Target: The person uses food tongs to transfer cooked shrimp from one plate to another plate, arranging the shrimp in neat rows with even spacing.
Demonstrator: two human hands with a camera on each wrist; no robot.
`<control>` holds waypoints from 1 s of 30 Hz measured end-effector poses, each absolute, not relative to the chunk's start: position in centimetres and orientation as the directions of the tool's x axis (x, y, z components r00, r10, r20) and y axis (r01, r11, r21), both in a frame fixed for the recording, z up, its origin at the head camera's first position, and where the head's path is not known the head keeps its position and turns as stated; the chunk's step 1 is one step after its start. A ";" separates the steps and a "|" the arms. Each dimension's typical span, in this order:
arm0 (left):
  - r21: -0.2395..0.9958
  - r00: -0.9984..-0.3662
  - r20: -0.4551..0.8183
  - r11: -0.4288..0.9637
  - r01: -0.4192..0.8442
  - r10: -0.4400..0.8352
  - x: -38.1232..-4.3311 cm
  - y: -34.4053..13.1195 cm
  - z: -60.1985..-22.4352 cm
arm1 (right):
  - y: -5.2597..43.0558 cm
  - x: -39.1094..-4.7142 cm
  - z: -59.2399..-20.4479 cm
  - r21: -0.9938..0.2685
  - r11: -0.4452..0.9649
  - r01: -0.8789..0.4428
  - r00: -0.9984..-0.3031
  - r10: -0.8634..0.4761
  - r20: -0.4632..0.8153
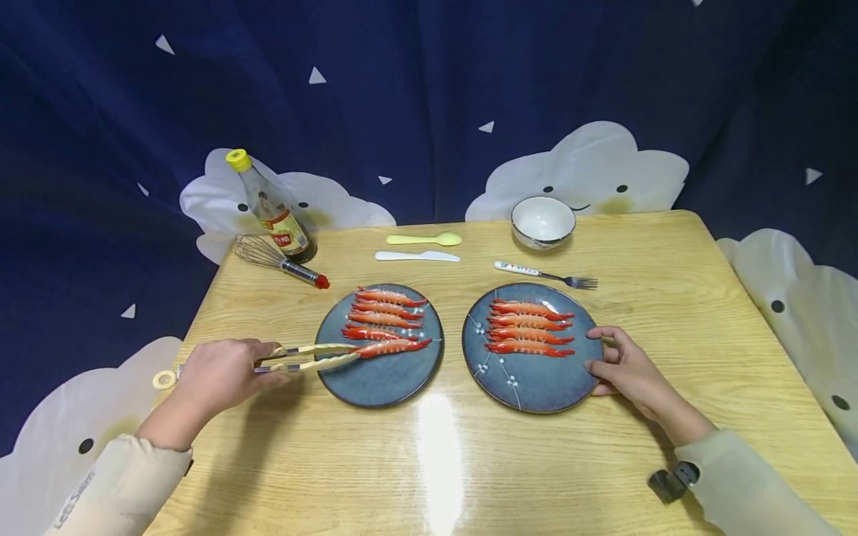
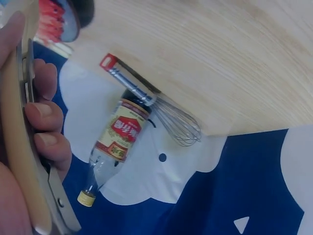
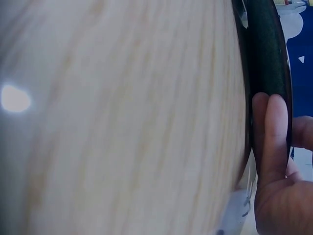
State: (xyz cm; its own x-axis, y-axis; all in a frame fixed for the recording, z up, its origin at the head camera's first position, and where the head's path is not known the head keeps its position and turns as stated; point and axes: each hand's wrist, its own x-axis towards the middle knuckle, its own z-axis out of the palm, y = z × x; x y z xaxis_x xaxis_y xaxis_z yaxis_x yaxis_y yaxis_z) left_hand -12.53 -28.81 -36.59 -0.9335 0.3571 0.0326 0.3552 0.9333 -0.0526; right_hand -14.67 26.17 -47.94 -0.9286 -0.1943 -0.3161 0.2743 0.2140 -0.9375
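In the head view my left hand (image 1: 224, 372) grips a pair of tongs (image 1: 328, 363) with cream-coloured arms. Their tips meet the left end of the nearest red shrimp (image 1: 394, 347), over the left blue-grey plate (image 1: 382, 385). More shrimp lie in a row behind it on that plate. With its thumb and fingers at the rim, my right hand (image 1: 626, 372) holds the right edge of a second blue-grey plate (image 1: 536, 387), which carries several shrimp (image 1: 529, 330). Close up in the left wrist view, fingers (image 2: 46, 115) wrap the tongs' handle.
Behind the left plate lie a whisk (image 1: 295, 269) and a sauce bottle (image 1: 284, 227) with a yellow cap. A yellow spoon (image 1: 425, 239), a white knife (image 1: 415, 256), a fork (image 1: 546, 275) and a white bowl (image 1: 543, 221) sit along the back of the wooden table (image 1: 362, 469).
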 end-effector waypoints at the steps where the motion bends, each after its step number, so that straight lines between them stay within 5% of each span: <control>1: -0.046 -0.931 0.051 0.932 0.360 0.363 -12.5 -28.6 -36.6 | 26.2 -14.6 -47.9 -0.938 0.210 0.274 -0.929 -0.194 -0.315; 13: 0.070 -0.891 0.256 0.912 0.404 0.376 -13.2 -22.7 -36.5 | 26.2 -14.4 -47.9 -0.945 0.179 0.274 -0.932 -0.191 -0.307; 30: 0.079 -0.804 0.130 0.802 0.592 0.580 -15.6 -12.3 -39.0 | 26.2 -14.6 -47.7 -0.943 0.148 0.299 -0.924 -0.203 -0.325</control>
